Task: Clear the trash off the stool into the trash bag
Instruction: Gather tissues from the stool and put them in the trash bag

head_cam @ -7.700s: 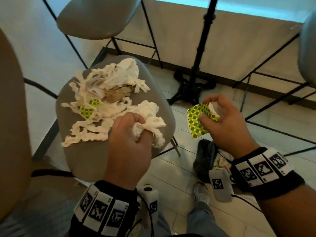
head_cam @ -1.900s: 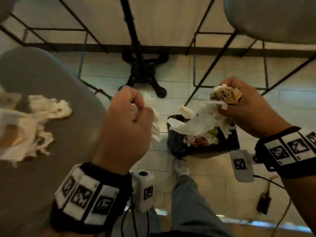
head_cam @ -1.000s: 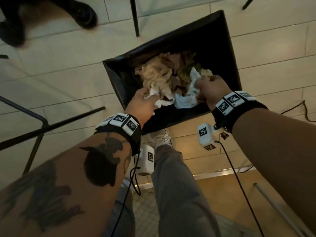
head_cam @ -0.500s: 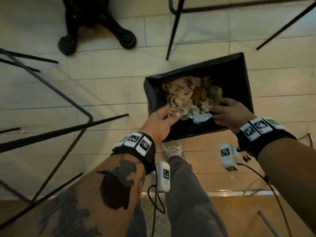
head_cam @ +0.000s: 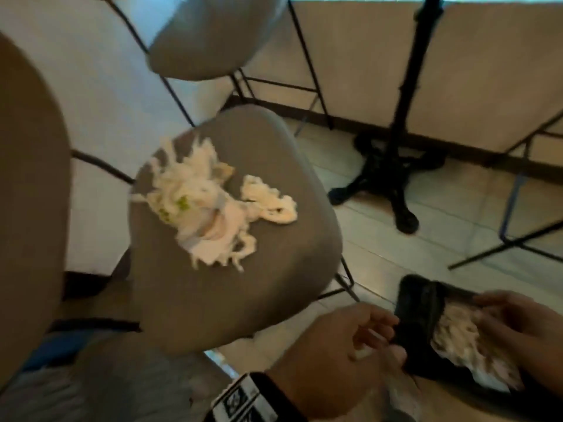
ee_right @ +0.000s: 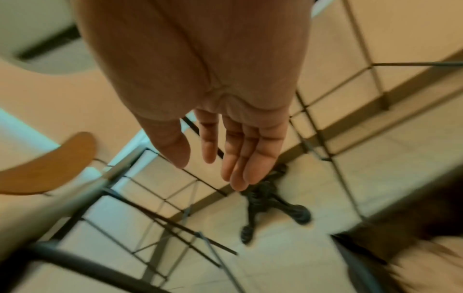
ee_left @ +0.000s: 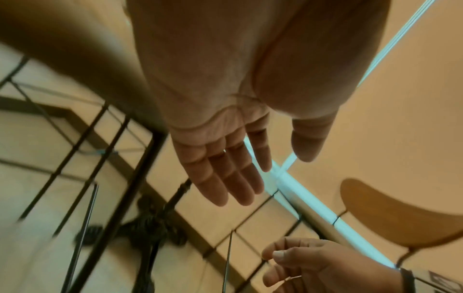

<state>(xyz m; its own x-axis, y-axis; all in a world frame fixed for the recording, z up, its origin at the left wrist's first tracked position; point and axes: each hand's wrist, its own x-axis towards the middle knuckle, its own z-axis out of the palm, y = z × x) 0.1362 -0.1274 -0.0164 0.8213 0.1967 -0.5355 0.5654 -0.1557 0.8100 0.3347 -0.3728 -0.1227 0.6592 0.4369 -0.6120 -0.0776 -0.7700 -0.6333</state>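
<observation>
A grey stool stands at centre left, with a heap of crumpled white tissue flecked with green on its far half. The black trash bag sits on the floor at the lower right, holding pale paper trash. My left hand hovers beside the bag's left edge, empty, with its fingers straight in the left wrist view. My right hand hangs above the bag, also empty, with its fingers extended in the right wrist view.
A second grey stool stands behind the first. A black cast-iron table base is on the tiled floor to the right, with thin black stool legs beyond it. A wooden chair back shows in the wrist views.
Both hands have let go of their trash into the bag and lifted out of it, now empty. My view has swung up and left to the stool.
</observation>
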